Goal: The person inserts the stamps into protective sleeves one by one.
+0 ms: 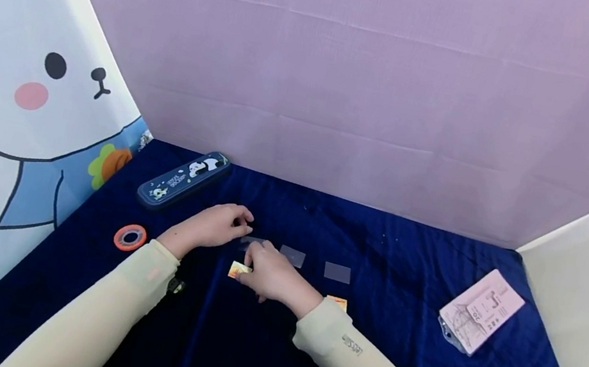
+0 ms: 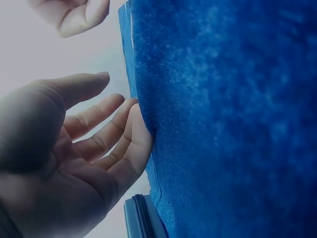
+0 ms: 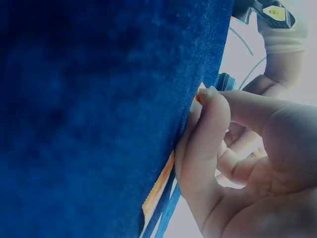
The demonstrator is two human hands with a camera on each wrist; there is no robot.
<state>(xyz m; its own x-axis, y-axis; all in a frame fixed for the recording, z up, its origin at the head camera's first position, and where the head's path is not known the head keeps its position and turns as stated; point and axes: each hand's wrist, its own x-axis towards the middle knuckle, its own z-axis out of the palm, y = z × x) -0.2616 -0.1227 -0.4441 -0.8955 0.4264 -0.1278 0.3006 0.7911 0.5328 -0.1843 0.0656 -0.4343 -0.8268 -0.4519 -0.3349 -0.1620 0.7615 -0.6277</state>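
Note:
In the head view the right hand point(image 1: 273, 274) pinches a small yellow-orange card point(image 1: 238, 269) at its right side, low over the dark blue cloth. The right wrist view shows that thumb and index finger point(image 3: 210, 119) closed at the card's orange edge. The left hand point(image 1: 217, 224) is just to the left, fingers loosely bent and holding nothing; in the left wrist view its fingers point(image 2: 94, 134) stand apart from the thumb. Small clear squares lie on the cloth: one point(image 1: 251, 242) partly behind the hands, another point(image 1: 292, 256), and a third point(image 1: 337, 272). A second yellow card point(image 1: 337, 302) is partly covered by the right arm.
A navy panda case point(image 1: 184, 180) lies at the back left, with an orange ring-shaped roll point(image 1: 130, 238) nearer. A pink packet point(image 1: 482, 311) lies at the right on the blue cloth point(image 1: 404, 260). Curtains stand behind and at both sides.

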